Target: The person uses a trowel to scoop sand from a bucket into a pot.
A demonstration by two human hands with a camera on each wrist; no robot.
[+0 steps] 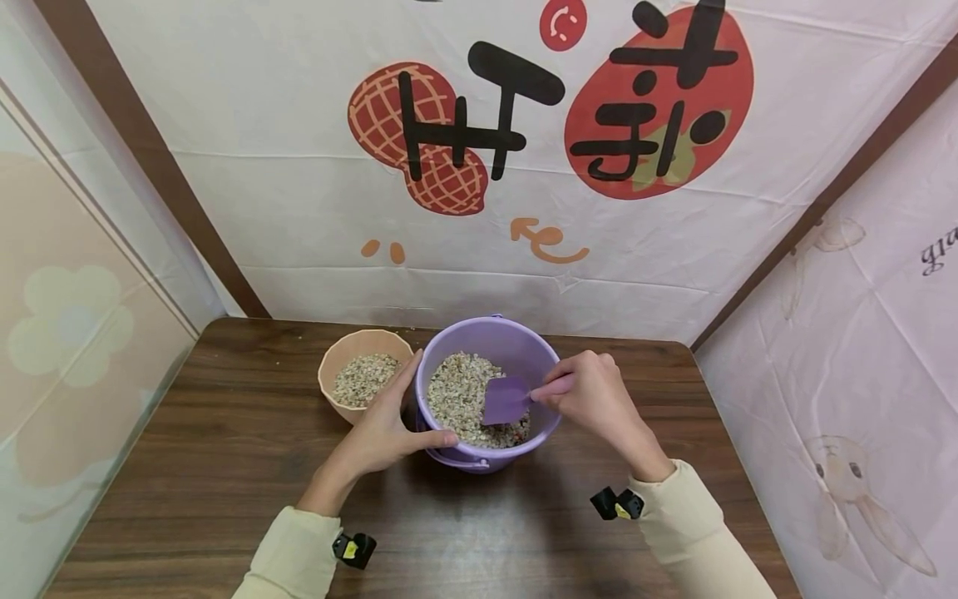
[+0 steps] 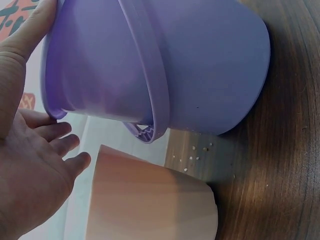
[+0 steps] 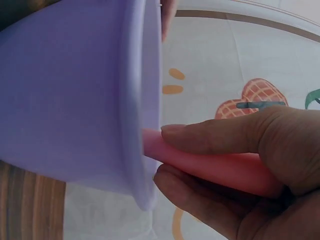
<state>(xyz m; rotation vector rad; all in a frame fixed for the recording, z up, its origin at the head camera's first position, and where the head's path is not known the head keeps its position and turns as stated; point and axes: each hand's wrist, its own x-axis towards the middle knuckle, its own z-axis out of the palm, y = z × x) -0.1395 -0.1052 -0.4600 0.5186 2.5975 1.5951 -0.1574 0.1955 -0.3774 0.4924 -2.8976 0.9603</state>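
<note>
A purple bucket (image 1: 535,353) half full of pale grain (image 1: 456,391) stands in the middle of the wooden table (image 1: 224,466). My left hand (image 1: 397,424) holds its left side, thumb along the front rim and fingers between the bucket and a peach bowl (image 1: 329,391) of grain. My right hand (image 1: 587,395) grips the pink handle of a purple scoop (image 1: 505,401), whose blade lies on the grain inside the bucket. The left wrist view shows the bucket (image 2: 200,65), the bowl (image 2: 150,200) and my left hand (image 2: 30,150). The right wrist view shows my right hand (image 3: 235,165) gripping the handle (image 3: 200,162) beside the bucket rim (image 3: 145,100).
Printed cloth walls (image 1: 299,166) close in the table at the back and on both sides. A few spilled grains (image 2: 192,155) lie on the wood between bucket and bowl. The bucket's carrying handle (image 2: 150,75) hangs down its side. Bare table lies in front of me.
</note>
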